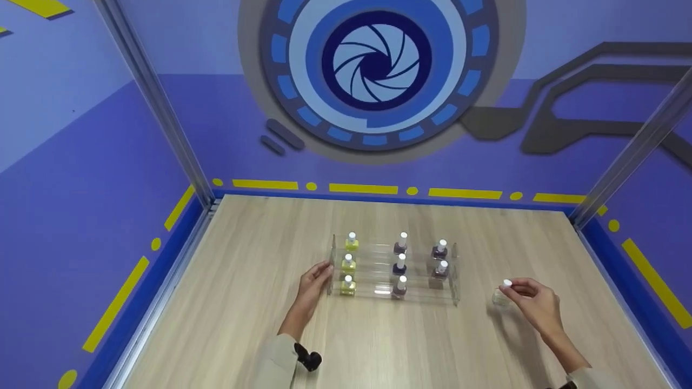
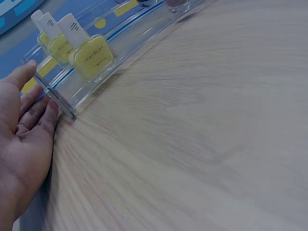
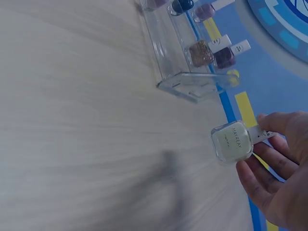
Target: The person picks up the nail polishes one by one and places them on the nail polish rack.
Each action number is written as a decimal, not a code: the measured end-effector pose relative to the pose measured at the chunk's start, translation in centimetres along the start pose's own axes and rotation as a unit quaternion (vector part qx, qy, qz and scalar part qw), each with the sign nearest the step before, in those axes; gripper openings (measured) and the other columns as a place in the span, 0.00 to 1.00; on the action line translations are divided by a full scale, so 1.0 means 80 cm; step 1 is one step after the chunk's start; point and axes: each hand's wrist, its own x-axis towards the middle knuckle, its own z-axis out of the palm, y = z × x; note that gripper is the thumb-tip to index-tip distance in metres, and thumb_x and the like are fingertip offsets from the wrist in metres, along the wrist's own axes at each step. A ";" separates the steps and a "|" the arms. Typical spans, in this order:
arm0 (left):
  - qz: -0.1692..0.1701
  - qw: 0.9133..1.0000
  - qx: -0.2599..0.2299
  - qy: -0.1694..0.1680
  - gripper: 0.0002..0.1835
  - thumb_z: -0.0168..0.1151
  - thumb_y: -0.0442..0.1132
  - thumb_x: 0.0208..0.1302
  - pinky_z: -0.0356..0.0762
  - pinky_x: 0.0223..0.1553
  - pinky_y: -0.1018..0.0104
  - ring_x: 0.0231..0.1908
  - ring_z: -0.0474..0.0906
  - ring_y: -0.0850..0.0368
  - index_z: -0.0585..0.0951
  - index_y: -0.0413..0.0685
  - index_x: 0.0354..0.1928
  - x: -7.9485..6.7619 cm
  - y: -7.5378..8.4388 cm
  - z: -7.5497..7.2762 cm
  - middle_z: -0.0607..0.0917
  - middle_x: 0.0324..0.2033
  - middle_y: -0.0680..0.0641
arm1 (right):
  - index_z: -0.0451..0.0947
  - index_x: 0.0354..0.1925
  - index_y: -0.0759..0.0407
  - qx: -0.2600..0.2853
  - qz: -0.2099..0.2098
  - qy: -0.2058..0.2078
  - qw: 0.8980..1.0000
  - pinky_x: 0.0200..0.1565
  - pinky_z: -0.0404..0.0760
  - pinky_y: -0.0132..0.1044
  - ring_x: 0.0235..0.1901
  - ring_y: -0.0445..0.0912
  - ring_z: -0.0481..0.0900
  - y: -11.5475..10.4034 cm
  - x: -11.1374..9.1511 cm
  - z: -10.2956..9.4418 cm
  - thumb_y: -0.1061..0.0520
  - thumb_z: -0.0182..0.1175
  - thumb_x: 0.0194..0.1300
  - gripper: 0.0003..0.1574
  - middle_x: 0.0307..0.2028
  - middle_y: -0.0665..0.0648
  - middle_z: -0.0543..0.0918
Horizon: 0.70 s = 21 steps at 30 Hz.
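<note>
My right hand (image 1: 535, 305) pinches the white cap of a pale, nearly clear nail polish bottle (image 3: 232, 142) between thumb and fingers, right of a clear acrylic display rack (image 1: 373, 297). The bottle hangs tilted in the right wrist view, its label facing the camera. At the rack's left end, my left hand (image 1: 313, 286) touches the side panel (image 2: 57, 98) with relaxed fingers and thumb. On the tiered rack stand three yellow bottles (image 2: 94, 57) at left, three dark purple or mauve ones (image 1: 400, 267) in the middle, and two at right, including a brownish glittery bottle (image 3: 201, 53).
The rack stands on a light wooden table (image 1: 259, 243). Behind it rises a blue and purple patterned wall (image 1: 205, 124), with metal posts (image 1: 157, 102) at the corners. A small black device (image 1: 308, 357) is at the left sleeve.
</note>
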 end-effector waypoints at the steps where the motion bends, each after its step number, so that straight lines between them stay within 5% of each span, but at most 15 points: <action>1: -0.001 1.000 0.000 0.000 0.33 0.64 0.54 0.71 0.68 0.76 0.57 0.72 0.69 0.47 0.73 0.42 0.69 0.000 0.000 0.001 0.76 0.69 0.41 | 0.85 0.47 0.64 0.003 -0.006 0.001 1.000 0.35 0.78 0.17 0.32 0.25 0.81 -0.003 0.001 0.003 0.51 0.73 0.63 0.20 0.34 0.49 0.91; 13: 0.002 1.000 -0.002 -0.003 0.31 0.63 0.52 0.72 0.67 0.77 0.55 0.72 0.69 0.46 0.73 0.41 0.69 0.000 -0.004 0.001 0.75 0.69 0.40 | 0.84 0.46 0.63 0.030 -0.050 -0.022 0.998 0.39 0.83 0.17 0.35 0.26 0.83 -0.040 -0.005 0.019 0.54 0.72 0.65 0.16 0.37 0.48 0.90; 21: 0.013 1.000 -0.009 -0.009 0.31 0.63 0.51 0.73 0.68 0.76 0.54 0.69 0.72 0.50 0.73 0.40 0.69 0.000 -0.002 -0.003 0.76 0.68 0.39 | 0.83 0.48 0.64 0.048 -0.016 -0.031 0.998 0.39 0.81 0.18 0.36 0.27 0.83 -0.046 0.000 0.026 0.52 0.71 0.66 0.19 0.35 0.40 0.88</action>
